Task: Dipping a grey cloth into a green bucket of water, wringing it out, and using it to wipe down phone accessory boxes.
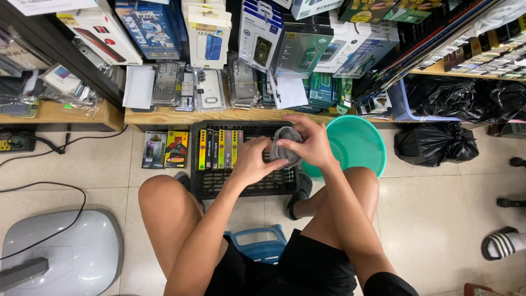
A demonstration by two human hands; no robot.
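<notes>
Room: cramped shop corner as I see it from the head camera, tiled floor [438, 219], wooden shelf [164, 117] crowded with phone cases and boxed accessories.

Seat: I sit low on a blue stool [257, 244], knees spread, a black crate [246, 183] on the floor between my feet.

Crate contents: a row of slim yellow and dark boxes [219, 148] standing on edge at the left end.

Left hand [249, 164]: its grip is clenched on the lower edge of a grey cloth [287, 143], fingers curled in.

Right hand [312, 143]: its grip is grasping the same cloth from above and the right, thumb and fingers pinching the folds.

Cloth position: bunched between both hands, held in the air over the right half of the crate, just beside the rim of a green bucket [372, 148].

Cloth axis: wadded, so no clean direction; the bundle looks slightly taller than wide, its long axis running roughly away from me toward the shelf, the rounded top toward the shelf. I cannot tell what, if anything, is wrapped inside.

Risk, drop: my judgement is that a loose pinch lets the cloth fall into the crate or bucket.

Risk, knock: my elbows are close to my knees; a wide move could tip the standing boxes.

Risk, cable: a black cable [49, 192] trails on the floor at left, a snag for a foot.
</notes>
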